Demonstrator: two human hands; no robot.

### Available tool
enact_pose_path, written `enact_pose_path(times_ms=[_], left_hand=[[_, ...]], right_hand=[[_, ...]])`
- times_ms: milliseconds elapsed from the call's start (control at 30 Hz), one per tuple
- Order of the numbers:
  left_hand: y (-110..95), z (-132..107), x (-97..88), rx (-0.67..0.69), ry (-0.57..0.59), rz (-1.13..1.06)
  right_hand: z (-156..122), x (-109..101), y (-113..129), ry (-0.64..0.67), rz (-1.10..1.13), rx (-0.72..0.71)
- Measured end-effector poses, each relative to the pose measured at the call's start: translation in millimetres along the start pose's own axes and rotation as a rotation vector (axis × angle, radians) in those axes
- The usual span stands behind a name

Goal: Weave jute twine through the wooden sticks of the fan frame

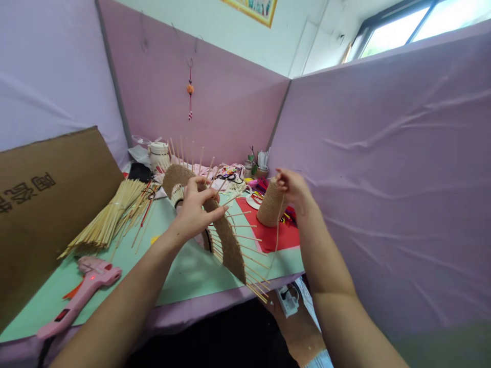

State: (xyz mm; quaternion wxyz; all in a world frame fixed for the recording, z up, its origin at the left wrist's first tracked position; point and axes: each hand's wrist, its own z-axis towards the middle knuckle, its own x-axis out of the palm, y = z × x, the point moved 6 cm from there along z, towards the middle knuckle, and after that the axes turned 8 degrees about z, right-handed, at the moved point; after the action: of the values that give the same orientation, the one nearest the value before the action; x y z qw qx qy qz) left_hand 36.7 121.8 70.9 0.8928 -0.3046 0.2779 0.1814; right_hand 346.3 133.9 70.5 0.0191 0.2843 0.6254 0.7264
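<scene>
My left hand (195, 207) grips a curved woven band of brown twine (230, 248), its fingers and thumb closed over the upper part. Thin wooden sticks (249, 250) fan outward from the band's outer edge, and more sticks show on its inner side. Raised to the right, my right hand (293, 188) has its fingers pinched on a strand of twine (277, 230). The strand hangs down from that hand and loops back toward the sticks. Just behind the hand, a cone-shaped spool of twine (270, 207) stands on a red sheet (282, 240).
At left lie a bundle of wooden sticks (109, 212) and a pink glue gun (82, 294) with a red light, beside a cardboard panel (49, 204). A white jar (158, 153) and craft bits line the back. A power strip (287, 299) sits below the table edge.
</scene>
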Motion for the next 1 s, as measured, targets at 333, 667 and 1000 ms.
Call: enact_pose_path(times_ms=[333,667,1000], left_hand=[[0.1,0.1,1.1,-0.015,-0.011,0.005],[3.2,-1.6,0.9,-0.014,-0.004,-0.007],[4.4,-2.9,0.2,-0.026,0.000,-0.011]], right_hand=[[-37.1,-90.7,82.8,-0.322,0.018,-0.292],[-252.4,-88.4,141.9,-0.582,-0.305,-1.113],[-158.8,-125.1,14.6,-0.023,-1.333,-0.108]])
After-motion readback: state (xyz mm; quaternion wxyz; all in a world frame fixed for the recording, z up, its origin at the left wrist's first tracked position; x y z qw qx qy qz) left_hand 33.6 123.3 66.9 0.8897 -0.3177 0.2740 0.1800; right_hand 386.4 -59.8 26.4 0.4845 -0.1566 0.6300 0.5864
